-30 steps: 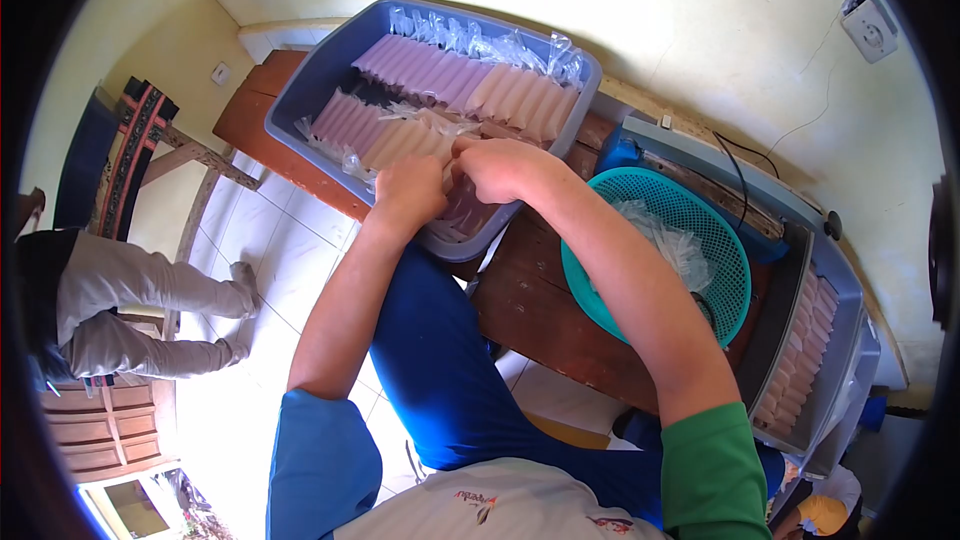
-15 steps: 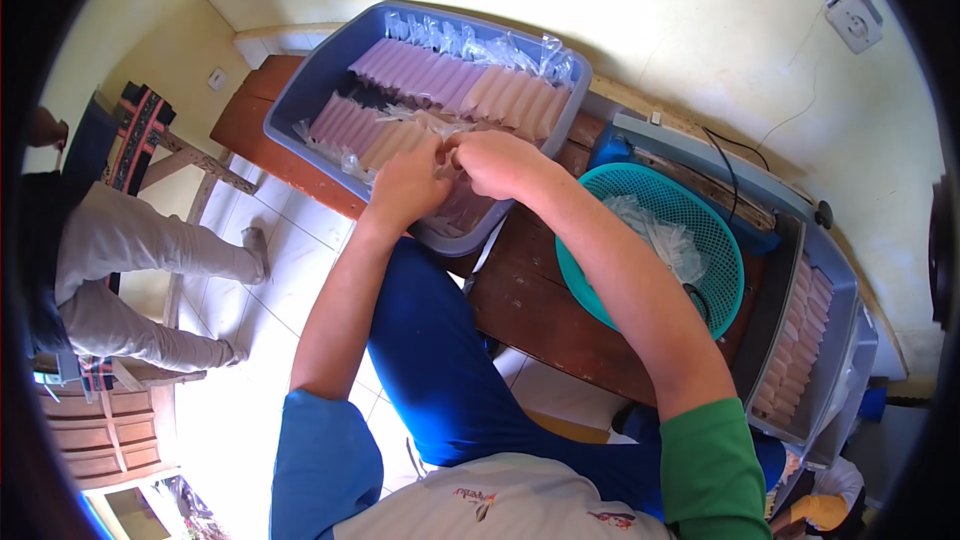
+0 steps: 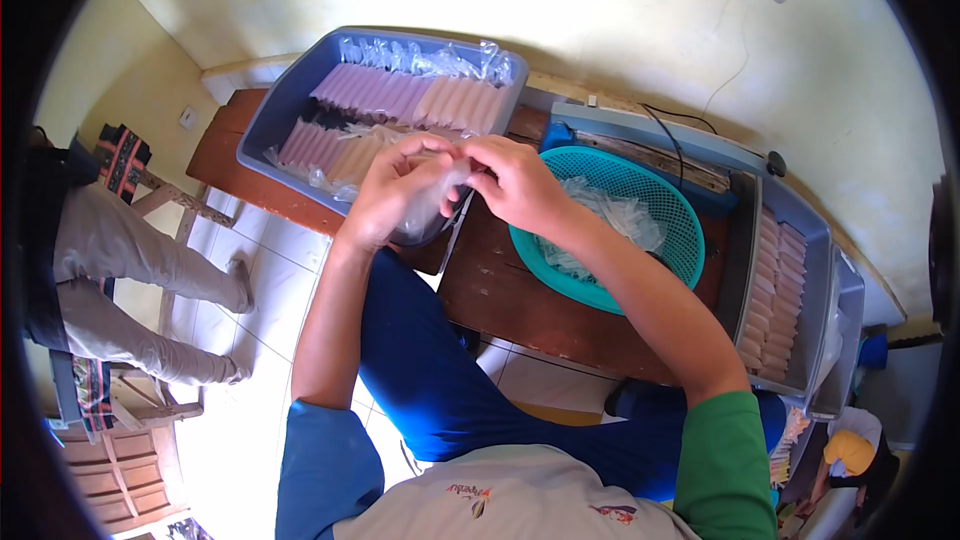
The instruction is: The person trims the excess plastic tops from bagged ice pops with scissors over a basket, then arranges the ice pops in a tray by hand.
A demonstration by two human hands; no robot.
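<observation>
- The left hand (image 3: 392, 192) and the right hand (image 3: 515, 180) meet in front of the near right corner of a blue-grey tub (image 3: 290, 100), both raised above the desk (image 3: 485, 275).
- Between them is a translucent plastic sleeve (image 3: 458, 176): the left fingers are curled around it, and the right fingers pinch it near one end. Whether it is filled cannot be told, as the hands cover much of it.
- Done, as far as shows: the tub holds two rows of filled tubes, the back row running from purple tubes (image 3: 365, 90) to peach tubes (image 3: 460, 105), their clear ends bunched along the far wall.
- The front row likewise has purple tubes at its left end and peach ones beside them; its right end is hidden behind the hands, so how complete it is cannot be judged.
- A grey tub (image 3: 822, 270) at the right end holds stacked pinkish tubes (image 3: 770, 300), which also look finished.
- Left, by judgement: a loose heap of clear, flat-looking sleeves (image 3: 625, 225) lies in the teal basket (image 3: 687, 230), close to the right forearm, so the work seems only partly through.
- Behind the basket lies a long blue appliance (image 3: 640, 145) with a black cord near it.
</observation>
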